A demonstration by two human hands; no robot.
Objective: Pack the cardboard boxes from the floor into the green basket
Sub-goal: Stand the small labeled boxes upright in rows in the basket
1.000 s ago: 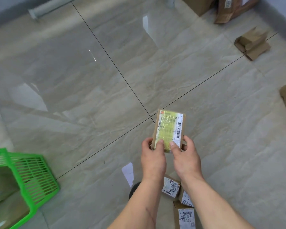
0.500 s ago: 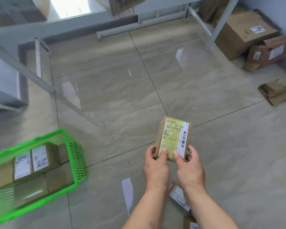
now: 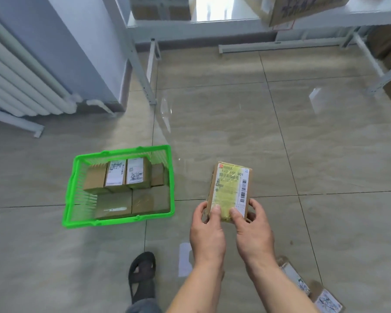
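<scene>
Both hands, left hand (image 3: 207, 231) and right hand (image 3: 253, 229), pinching a labelled cardboard box (image 3: 230, 190) above the floor, green basket (image 3: 122, 219) of boxes nearby to its left

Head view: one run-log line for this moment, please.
phase: carry | left hand + right hand: both hold labelled box | green basket: part-filled, left of box | box not yet in basket | loose boxes on floor

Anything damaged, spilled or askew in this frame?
Nothing stands out. Both hands, left and right, hold the labelled box intact; boxes in the green basket sit in neat rows.
</scene>
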